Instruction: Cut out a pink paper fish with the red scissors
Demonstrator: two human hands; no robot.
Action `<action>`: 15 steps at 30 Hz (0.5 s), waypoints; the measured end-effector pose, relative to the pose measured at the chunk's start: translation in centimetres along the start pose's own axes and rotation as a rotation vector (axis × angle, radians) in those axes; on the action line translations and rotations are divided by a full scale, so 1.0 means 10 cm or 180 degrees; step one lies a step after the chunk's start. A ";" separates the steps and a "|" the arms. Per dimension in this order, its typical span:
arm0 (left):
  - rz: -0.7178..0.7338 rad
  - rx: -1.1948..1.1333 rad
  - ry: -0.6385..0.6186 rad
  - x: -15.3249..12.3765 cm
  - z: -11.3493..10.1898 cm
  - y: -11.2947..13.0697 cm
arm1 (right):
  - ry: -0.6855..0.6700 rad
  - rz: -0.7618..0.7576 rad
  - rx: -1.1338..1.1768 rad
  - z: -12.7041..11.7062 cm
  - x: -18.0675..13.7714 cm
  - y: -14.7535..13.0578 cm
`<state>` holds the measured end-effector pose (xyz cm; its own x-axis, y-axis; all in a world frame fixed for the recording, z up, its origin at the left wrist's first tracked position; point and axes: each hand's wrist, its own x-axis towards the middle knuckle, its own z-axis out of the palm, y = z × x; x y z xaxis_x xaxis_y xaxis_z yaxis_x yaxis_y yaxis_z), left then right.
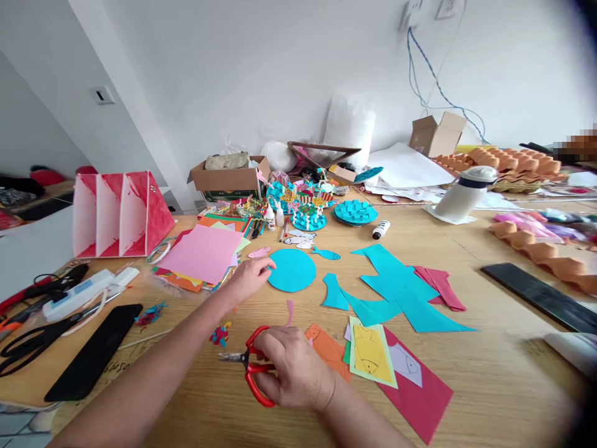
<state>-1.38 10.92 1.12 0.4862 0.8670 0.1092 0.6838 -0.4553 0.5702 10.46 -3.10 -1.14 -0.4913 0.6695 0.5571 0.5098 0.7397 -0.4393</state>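
Bare wood lies open only in a narrow patch between the two hands, and again wider on the near side of the right hand [291,367], toward the table's front edge [489,404]. The right hand rests low on the table [485,261], palm down, its fingers curled through and over the red handles of the scissors [249,367]; the closed blades point away from the knuckles toward the person's left, with a small scrap of coloured paper just beyond the tips. Just past the right fingertips on the far side lie an orange paper fish [329,351] and a yellow fish card [370,351], the card partly over a red sheet [415,398], so that side is crowded. The left hand [249,280] is stretched forward with the forearm crossing the table diagonally; its fingers are loosely bent and narrow, the tips touching the near-left rim of the blue paper circle [292,270] but gripping nothing that can be made out. A small pink fish cut-out [259,252] sits just beyond those fingertips, and the pink paper stack [203,255] lies just outside the back of the hand. Turquoise offcuts [396,292] spread on the far side of the circle from the left fingers, well apart from them.
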 end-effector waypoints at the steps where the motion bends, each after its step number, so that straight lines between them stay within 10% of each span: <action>1: 0.0040 -0.0053 -0.0027 -0.09 0.03 0.05 | 0.0004 0.0004 -0.0003 -0.01 0.01 -0.01; 9: 0.0262 -0.0263 -0.0160 -0.49 0.20 0.15 | -0.0403 0.0679 -0.0490 -0.36 0.06 -0.31; 15: 0.0007 -0.0397 -0.0070 -0.69 0.16 0.08 | 0.0306 0.2399 -0.0539 -0.97 -0.45 -0.08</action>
<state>-3.35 4.25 -0.51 0.5002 0.8609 0.0935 0.6105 -0.4271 0.6670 19.07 -7.33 3.54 0.0902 0.9729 0.2128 0.7866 0.0614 -0.6144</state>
